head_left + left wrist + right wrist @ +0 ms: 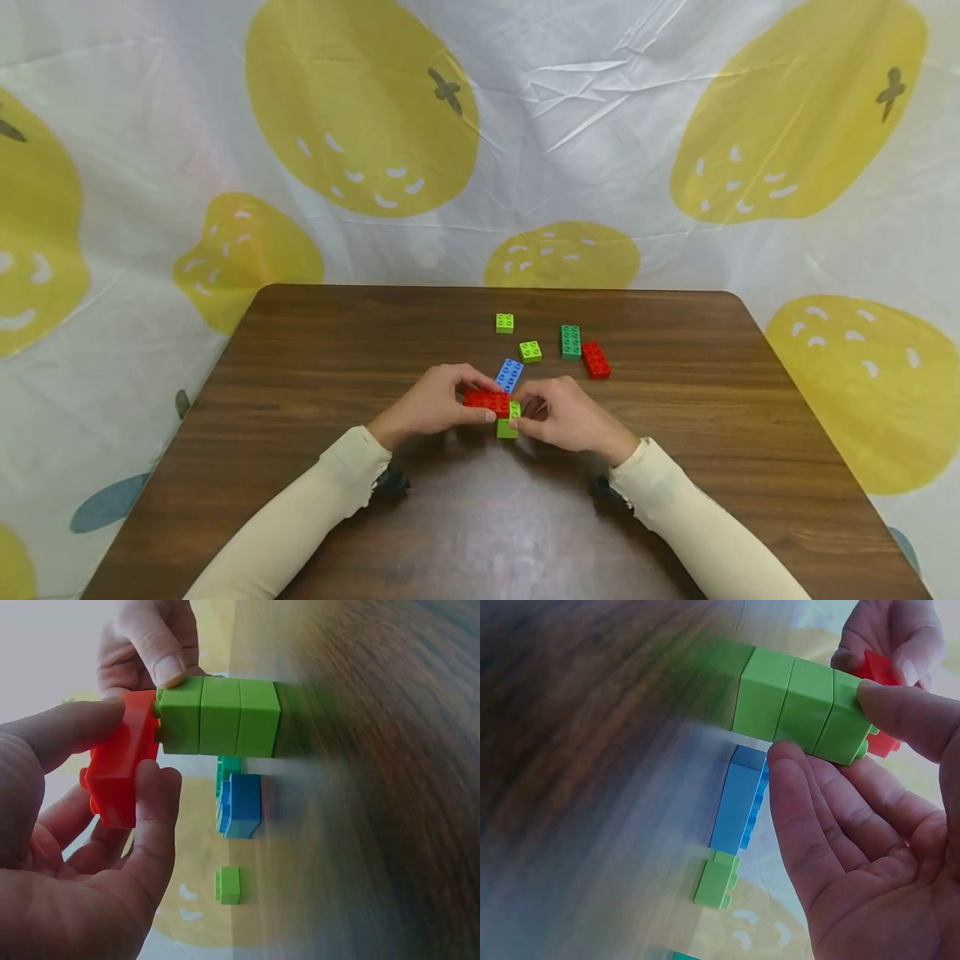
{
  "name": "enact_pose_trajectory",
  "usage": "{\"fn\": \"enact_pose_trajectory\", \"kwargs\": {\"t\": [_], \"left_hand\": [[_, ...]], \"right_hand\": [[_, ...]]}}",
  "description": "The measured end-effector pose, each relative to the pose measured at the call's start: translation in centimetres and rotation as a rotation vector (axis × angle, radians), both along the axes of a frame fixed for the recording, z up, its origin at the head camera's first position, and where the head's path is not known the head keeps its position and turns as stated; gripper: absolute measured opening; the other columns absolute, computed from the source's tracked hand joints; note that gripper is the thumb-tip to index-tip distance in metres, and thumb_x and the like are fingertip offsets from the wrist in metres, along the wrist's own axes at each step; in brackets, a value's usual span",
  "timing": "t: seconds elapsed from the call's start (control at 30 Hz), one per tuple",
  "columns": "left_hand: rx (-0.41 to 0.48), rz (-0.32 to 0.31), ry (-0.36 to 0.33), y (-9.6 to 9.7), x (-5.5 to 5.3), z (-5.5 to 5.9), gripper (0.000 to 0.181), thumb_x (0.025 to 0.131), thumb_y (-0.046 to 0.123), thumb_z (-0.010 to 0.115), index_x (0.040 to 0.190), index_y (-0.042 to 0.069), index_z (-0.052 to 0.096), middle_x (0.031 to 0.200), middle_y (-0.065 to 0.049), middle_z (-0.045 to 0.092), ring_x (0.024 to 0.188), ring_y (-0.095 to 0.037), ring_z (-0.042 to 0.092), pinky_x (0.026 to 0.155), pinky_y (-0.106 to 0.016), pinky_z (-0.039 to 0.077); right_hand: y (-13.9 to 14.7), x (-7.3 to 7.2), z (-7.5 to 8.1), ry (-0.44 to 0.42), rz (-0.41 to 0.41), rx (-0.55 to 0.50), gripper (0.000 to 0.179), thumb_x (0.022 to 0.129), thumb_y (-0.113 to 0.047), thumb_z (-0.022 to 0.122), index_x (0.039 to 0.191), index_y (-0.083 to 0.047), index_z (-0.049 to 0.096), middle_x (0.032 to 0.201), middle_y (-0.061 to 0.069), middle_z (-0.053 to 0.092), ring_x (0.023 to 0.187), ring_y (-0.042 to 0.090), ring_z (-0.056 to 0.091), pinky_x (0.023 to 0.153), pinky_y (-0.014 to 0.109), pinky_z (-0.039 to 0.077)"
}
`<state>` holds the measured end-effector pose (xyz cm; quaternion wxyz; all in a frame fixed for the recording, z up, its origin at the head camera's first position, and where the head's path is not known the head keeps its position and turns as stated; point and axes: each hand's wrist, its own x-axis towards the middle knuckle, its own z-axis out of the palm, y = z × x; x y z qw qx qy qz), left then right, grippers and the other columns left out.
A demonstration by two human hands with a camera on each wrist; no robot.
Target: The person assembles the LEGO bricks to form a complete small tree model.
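My left hand (435, 402) pinches a red brick (124, 769), studs up, between thumb and fingers. It is held over the top of a stack of light green bricks (221, 716), three high, standing upright on the table. Some of the stack's top studs still show beside the red brick, and whether the two touch I cannot tell. With thumb and fingertips, my right hand (566, 415) pinches the stack from its right side. Just behind the stack lies a blue brick (510, 374), partly hidden by the hands in the head view.
Farther back on the brown table (360, 333) lie two light green bricks, one nearer (530, 352) and one farther (505, 323). To their right, a dark green brick (571, 342) is beside another red brick (596, 360). A fruit-patterned cloth (525, 167) hangs behind.
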<state>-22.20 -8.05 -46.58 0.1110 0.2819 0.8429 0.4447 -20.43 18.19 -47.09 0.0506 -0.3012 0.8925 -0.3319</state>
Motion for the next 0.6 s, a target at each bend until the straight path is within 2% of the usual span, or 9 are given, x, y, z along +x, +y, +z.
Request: {"fn": "enact_pose_trajectory", "kwargs": {"t": [0.17,0.37,0.6], "left_hand": [[0.014,0.004,0.004,0.07,0.01,-0.14,0.038,0.086,0.029,0.09,0.121,0.019,0.08,0.113,-0.001,0.076,0.093,-0.015,0.062,0.078,-0.028,0.054],[-0.012,0.014,0.006,0.15,-0.15,-0.1,0.038,0.084,0.031,0.091,0.118,0.018,0.082,0.112,0.002,0.077,0.095,-0.014,0.062,0.079,-0.029,0.054],[-0.011,0.026,-0.035,0.35,-0.14,-0.03,0.038,0.083,0.032,0.092,0.117,0.017,0.082,0.111,0.001,0.077,0.092,-0.015,0.061,0.076,-0.029,0.053]], "right_hand": [[-0.05,0.0,-0.05,0.0,0.0,0.002,0.016,0.091,-0.021,0.084,0.103,-0.016,0.076,0.088,-0.007,0.076,0.076,0.003,0.069,0.072,0.023,0.059],[-0.12,0.05,-0.1,-0.012,0.0,-0.005,0.016,0.091,-0.02,0.084,0.104,-0.015,0.076,0.089,-0.006,0.077,0.077,0.003,0.07,0.073,0.024,0.06],[-0.16,0.12,-0.01,-0.013,-0.002,-0.002,0.016,0.09,-0.019,0.085,0.103,-0.015,0.076,0.09,-0.007,0.077,0.077,0.004,0.069,0.073,0.024,0.06]]}}
